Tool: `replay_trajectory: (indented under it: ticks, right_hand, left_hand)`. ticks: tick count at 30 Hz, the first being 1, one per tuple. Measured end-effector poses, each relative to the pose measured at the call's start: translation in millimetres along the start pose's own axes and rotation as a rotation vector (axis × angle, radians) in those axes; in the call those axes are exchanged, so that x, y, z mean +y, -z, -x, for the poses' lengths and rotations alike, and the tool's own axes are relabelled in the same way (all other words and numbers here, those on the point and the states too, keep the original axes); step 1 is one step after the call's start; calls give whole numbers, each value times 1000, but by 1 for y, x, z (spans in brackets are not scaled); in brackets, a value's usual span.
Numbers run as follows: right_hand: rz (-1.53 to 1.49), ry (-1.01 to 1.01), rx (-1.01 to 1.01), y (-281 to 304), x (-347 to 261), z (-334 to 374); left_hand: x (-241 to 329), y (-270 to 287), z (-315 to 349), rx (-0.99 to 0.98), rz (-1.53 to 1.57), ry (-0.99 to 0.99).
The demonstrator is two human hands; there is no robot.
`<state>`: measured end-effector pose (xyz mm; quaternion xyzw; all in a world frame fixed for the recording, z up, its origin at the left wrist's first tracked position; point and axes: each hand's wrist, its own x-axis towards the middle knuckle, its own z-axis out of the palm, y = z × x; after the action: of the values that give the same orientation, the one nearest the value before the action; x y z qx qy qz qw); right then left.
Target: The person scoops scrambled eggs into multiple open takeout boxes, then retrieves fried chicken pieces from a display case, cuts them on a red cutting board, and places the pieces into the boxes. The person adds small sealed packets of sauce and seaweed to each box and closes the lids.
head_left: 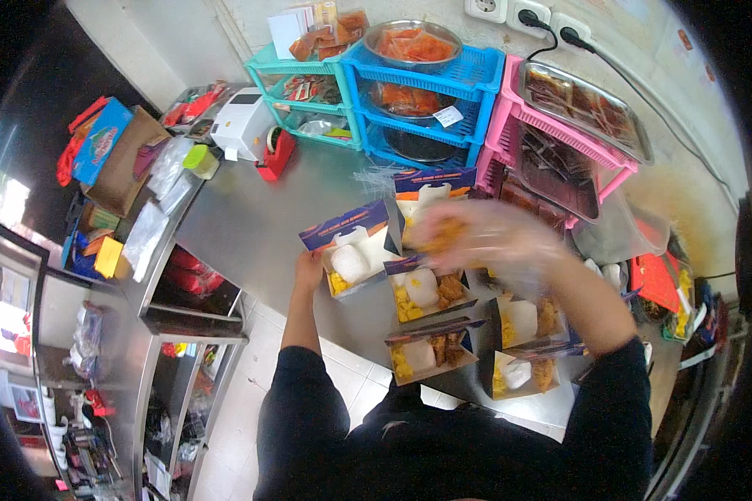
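Observation:
Several open cardboard meal boxes lie on the steel counter (259, 225), each with a white rice mound, yellow food and brown fried pieces. My left hand (309, 269) holds the left edge of the far-left box (351, 255), which holds rice and yellow food. My right hand (485, 238), blurred and in a clear plastic glove, hovers over the boxes with a brown fried piece (441, 236) in its fingers. Just below it sits a box (426, 292) with rice, yellow food and a fried piece.
Teal (305, 83), blue (430, 92) and pink (551, 142) plastic racks with trays of sauce packets stand at the counter's back. A white label printer (241, 123) and red tape dispenser (276, 157) sit at left. Steel shelves (184, 334) drop off below left.

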<state>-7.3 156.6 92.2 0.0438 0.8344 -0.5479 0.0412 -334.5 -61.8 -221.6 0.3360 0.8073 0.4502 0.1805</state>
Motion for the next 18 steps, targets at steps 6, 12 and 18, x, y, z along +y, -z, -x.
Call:
replay_trajectory:
  ticks: [6,12,18]
  right_hand:
    - [628,-181,-192,-92,58,-194]
    - [880,-200,66,-126,95,-201]
    - [944,-109,-123,-128,105,-212]
  left_hand:
    - [4,6,-1,32,-99,-92]
    - [-9,17,-9,-66,-26,11]
    - [30,35,5,184,-65,-58]
